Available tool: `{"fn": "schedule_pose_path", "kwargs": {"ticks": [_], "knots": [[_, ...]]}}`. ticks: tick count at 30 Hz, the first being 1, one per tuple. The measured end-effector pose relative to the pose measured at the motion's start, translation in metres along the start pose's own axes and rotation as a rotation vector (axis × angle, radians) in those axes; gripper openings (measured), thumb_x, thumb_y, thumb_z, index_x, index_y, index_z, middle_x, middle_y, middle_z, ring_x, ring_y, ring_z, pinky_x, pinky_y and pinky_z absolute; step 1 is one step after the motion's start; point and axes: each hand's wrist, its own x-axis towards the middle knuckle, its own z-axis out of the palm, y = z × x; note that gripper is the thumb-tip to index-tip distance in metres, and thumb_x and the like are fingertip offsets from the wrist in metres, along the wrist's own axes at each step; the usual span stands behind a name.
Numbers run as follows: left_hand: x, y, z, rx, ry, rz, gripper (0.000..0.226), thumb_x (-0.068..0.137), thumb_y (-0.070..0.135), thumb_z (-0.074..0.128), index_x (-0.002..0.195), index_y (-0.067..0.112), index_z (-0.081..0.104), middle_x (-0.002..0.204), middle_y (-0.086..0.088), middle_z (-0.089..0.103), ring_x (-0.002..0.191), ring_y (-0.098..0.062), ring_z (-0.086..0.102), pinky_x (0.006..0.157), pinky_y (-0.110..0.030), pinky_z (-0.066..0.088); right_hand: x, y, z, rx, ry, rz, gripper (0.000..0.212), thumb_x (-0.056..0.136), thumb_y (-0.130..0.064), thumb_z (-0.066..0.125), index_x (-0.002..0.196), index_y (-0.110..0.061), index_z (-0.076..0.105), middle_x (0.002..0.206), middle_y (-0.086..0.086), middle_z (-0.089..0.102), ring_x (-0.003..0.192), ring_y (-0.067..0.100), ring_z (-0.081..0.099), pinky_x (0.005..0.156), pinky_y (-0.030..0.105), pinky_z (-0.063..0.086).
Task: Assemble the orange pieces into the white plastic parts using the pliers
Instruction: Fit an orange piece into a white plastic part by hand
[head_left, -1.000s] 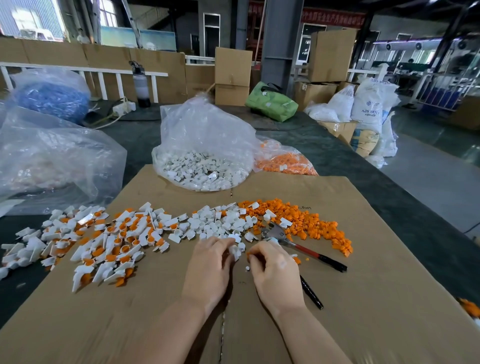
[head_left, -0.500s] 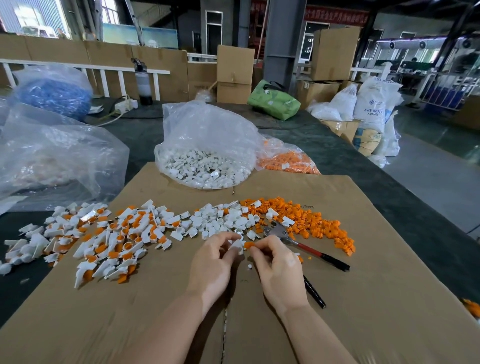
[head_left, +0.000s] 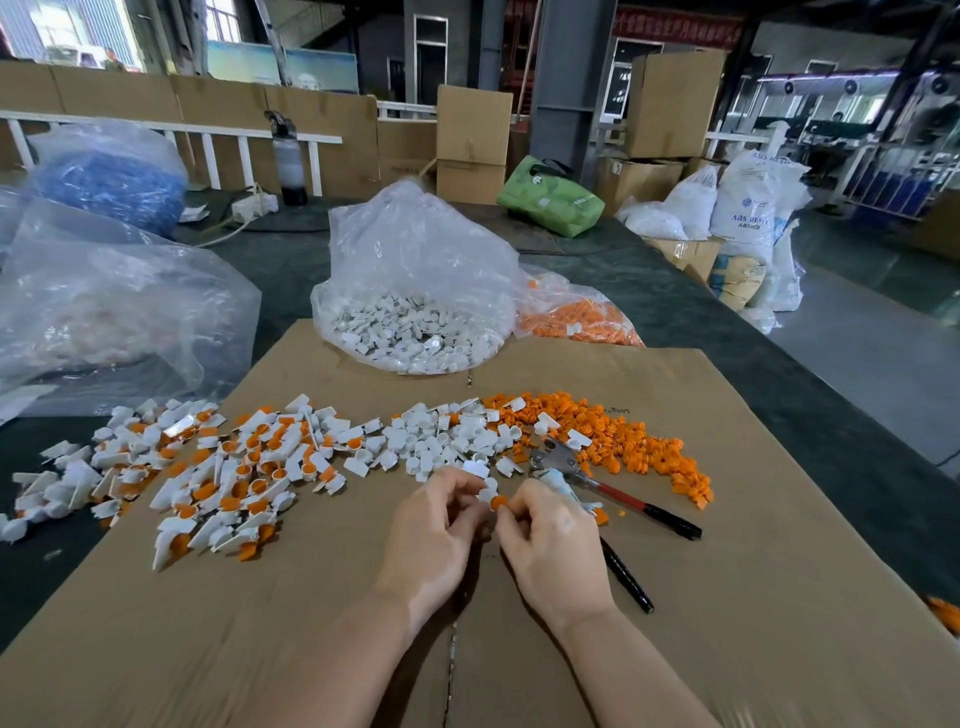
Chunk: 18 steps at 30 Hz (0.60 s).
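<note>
Frame centre: left hand (head_left: 434, 530) pinches one white part (head_left: 487, 487), right hand (head_left: 553, 540) pinches one orange piece (head_left: 498, 502); one pliers (head_left: 613, 488), handle partly hidden; loose heaps uncountable

The right hand (head_left: 553, 540) covered part of the pliers (head_left: 613, 491), an orange heap (head_left: 946, 613) ran off the cardboard sheet's (head_left: 727, 597) right edge, and the clouded bag's (head_left: 104, 306) contents stayed unclear.
</note>
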Motion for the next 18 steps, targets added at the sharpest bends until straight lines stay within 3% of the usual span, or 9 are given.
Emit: {"fn": "schedule_pose_path", "kwargs": {"ticks": [3,6,12,15,18], "knots": [[0.0005,-0.0009,0.0016,0.000,0.006,0.003,0.018,0.088,0.006,0.062,0.089,0.024,0.061,0.080,-0.002,0.067,0.077,-0.014,0.066,0.075,-0.027,0.053,0.0002,-0.0005,0.0005,-0.018,0.018,-0.032,0.027,0.078,-0.005,0.070,0.062,-0.010,0.048,0.055,-0.004,0.045,0.051,0.012,0.034,0.049,0.021,0.019],[0.0025,-0.0001,0.0010,-0.092,0.022,-0.037,0.016,0.089,0.001,0.058,0.093,0.016,0.061,0.075,-0.005,0.065,0.065,-0.012,0.065,0.070,-0.026,0.054,-0.0001,0.0028,0.0003,0.020,-0.042,-0.022,0.018,0.085,-0.016,0.067,0.071,-0.007,0.059,0.064,-0.001,0.059,0.059,0.013,0.047,0.055,0.022,0.032],[0.0053,0.0030,-0.0022,-0.232,0.006,-0.080,0.015,0.090,-0.004,0.054,0.099,0.006,0.060,0.081,-0.014,0.064,0.057,-0.009,0.061,0.059,-0.019,0.051,0.0001,0.0018,-0.0013,0.177,0.012,0.072,0.014,0.078,-0.017,0.074,0.086,-0.020,0.064,0.072,-0.011,0.059,0.067,0.006,0.053,0.062,0.017,0.045],[0.0043,0.0033,-0.0018,-0.233,-0.006,-0.072,0.017,0.091,-0.004,0.053,0.097,0.010,0.061,0.079,-0.013,0.062,0.059,-0.011,0.060,0.061,-0.022,0.052,0.0000,0.0000,-0.0027,0.170,0.016,0.018,0.023,0.079,-0.011,0.073,0.099,-0.018,0.066,0.080,-0.015,0.056,0.069,0.004,0.051,0.065,0.014,0.044],[0.0037,0.0017,-0.0025,-0.202,-0.022,-0.056,0.022,0.091,-0.001,0.054,0.097,0.018,0.062,0.070,-0.001,0.057,0.062,-0.012,0.060,0.070,-0.029,0.055,0.0009,-0.0012,-0.0052,0.163,-0.004,-0.043,0.030,0.080,-0.006,0.070,0.107,-0.020,0.067,0.082,-0.016,0.052,0.071,0.004,0.051,0.068,0.016,0.045]]}}
